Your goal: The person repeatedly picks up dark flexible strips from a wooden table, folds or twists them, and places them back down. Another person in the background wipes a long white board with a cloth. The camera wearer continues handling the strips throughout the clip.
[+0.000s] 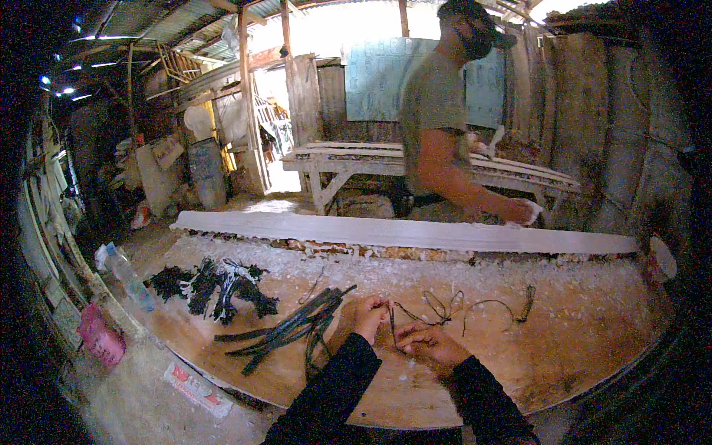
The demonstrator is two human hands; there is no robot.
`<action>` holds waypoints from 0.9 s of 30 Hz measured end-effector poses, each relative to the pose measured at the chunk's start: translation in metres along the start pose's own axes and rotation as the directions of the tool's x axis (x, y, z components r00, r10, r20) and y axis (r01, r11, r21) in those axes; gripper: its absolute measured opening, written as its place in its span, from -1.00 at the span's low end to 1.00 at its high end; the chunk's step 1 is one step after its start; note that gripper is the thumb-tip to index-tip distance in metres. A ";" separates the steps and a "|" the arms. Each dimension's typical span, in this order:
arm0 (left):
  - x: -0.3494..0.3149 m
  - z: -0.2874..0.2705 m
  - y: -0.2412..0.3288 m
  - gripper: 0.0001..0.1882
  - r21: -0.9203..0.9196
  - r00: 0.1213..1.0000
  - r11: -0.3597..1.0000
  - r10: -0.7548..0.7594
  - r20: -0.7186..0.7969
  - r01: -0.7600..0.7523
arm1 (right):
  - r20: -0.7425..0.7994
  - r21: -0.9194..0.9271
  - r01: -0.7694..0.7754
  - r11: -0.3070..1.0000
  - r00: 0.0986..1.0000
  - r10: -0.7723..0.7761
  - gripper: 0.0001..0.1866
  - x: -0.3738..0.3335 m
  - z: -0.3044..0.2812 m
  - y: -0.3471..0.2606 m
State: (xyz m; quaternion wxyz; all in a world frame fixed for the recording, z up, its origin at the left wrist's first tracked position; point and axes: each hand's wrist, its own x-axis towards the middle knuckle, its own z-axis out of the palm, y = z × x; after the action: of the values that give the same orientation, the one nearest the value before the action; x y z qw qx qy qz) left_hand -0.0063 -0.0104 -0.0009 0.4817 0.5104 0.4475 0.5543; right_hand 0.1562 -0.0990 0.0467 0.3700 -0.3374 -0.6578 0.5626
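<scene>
My left hand (pixel 368 317) pinches one end of a thin black cord (pixel 392 324) over the wooden tabletop. Just to the right and slightly nearer, my right hand (pixel 429 345) has its fingers closed on the lower part of the same cord. From there a loose, looped dark strand (pixel 443 308) trails right across the board; whether it joins the held cord, I cannot tell. Flat black strips (pixel 289 326) lie in a pile beside my left hand. Farther left sit several dark, frayed bundles (pixel 211 288) tied with white strands.
A long white-coated plank (pixel 400 232) runs along the table's far side, with white crumbs before it. Beyond stands a person (pixel 437 111), one arm reaching toward the plank's right part. A plastic bottle (pixel 127 276) and a pink bag (pixel 101 334) are at the left.
</scene>
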 end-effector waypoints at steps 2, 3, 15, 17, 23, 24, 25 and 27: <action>0.002 0.002 -0.003 -0.88 0.009 1.000 1.000 -0.022 0.005 0.022 | -0.020 0.018 0.009 1.000 1.000 -0.009 -0.79 -0.001 -0.005 -0.001; 0.004 0.003 -0.008 -0.87 -0.041 0.997 0.996 -0.073 0.020 0.073 | -0.031 -0.031 0.078 0.996 0.996 -0.079 -0.75 -0.001 -0.007 -0.001; -0.004 0.014 -0.005 -0.83 0.279 0.862 0.952 -0.245 0.445 0.126 | -0.552 0.237 0.149 0.960 0.834 0.007 -0.94 0.001 -0.013 -0.022; -0.011 0.019 0.005 -0.78 0.268 0.780 0.962 -0.211 0.589 0.059 | -0.655 0.242 0.179 0.954 0.755 0.025 -0.93 0.000 -0.015 -0.024; -0.036 0.034 0.029 -0.72 0.099 0.637 0.995 -0.098 0.765 0.035 | -0.770 -0.455 0.047 0.889 0.481 -0.419 -0.84 0.012 -0.049 0.004; -0.037 0.033 0.029 -0.73 0.114 0.668 0.992 -0.117 0.735 0.049 | -0.767 -0.476 0.177 0.862 0.397 -0.505 -0.83 0.014 -0.053 0.012; -0.035 0.032 0.027 -0.73 0.129 0.698 0.990 -0.137 0.702 0.064 | -0.739 -0.527 0.131 0.840 0.417 -0.529 -0.83 0.014 -0.057 0.019; -0.025 0.025 0.015 -0.76 0.196 0.810 0.979 -0.163 0.563 0.061 | -0.683 -0.622 0.043 0.782 0.459 -0.569 -0.84 0.012 -0.063 0.029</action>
State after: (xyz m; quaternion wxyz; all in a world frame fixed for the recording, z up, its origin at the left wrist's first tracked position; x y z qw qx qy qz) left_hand 0.0177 -0.0374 0.0129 0.5813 0.6656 0.3555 0.3045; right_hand 0.2053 -0.0534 0.0256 0.6333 -0.5220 -0.5697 0.0440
